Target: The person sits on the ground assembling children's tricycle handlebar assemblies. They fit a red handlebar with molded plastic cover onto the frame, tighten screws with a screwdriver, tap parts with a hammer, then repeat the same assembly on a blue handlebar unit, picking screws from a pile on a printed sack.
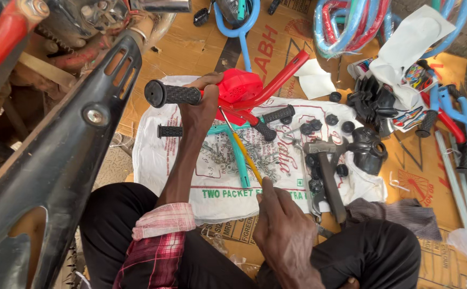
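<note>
Left hand: your left hand (201,104) is clenched around the red handlebar (276,80), just beside its black rubber grip (172,94), holding the assembly raised above the white sack (217,187).
Right hand: your right hand (281,222) is closed on the yellow-handled screwdriver (244,152); the shaft slants up to the red housing (238,85) at the bar's centre.
Step in hand: judged as driving or seating a fastener at the housing.
Next move: keep the bar steady and the tip square on the fastener; the tip contact itself cannot be made out.
Surroundings: a hammer (327,174), loose screws (260,155) and spare grips (279,113) lie on the sack.
</note>
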Motion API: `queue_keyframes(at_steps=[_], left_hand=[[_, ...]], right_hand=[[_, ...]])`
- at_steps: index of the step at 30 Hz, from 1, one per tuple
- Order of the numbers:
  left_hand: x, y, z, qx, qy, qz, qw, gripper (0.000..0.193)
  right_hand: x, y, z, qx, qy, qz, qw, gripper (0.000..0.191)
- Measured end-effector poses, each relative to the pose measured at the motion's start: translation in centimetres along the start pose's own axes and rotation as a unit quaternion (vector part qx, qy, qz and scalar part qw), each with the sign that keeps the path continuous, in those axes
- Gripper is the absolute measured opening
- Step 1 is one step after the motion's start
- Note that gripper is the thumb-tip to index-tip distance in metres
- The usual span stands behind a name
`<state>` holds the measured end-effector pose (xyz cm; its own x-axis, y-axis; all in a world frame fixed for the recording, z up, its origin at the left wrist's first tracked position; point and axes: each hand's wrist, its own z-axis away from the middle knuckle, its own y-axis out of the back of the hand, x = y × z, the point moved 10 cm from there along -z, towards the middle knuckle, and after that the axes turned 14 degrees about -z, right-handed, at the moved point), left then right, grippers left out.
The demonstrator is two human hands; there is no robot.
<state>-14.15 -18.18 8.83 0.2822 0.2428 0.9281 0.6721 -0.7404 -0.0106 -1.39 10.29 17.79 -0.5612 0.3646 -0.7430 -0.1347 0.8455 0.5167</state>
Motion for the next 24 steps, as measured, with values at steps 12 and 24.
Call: queue_keyframes(at_steps=[12, 24], left_hand=[[-0.9, -0.2, -0.1, 0.018, -0.035, 0.067, 0.997, 0.020], [-0.4, 0.0, 0.0, 0.024, -0.057, -0.028, 0.998, 0.022]], right_hand=[[8.6, -5.1, 4.6, -0.003, -0.550, -0.671, 0.498, 0.031], [-0.3, 0.2, 0.2, 0.007, -0.012, 0.013, 1.000, 0.026]])
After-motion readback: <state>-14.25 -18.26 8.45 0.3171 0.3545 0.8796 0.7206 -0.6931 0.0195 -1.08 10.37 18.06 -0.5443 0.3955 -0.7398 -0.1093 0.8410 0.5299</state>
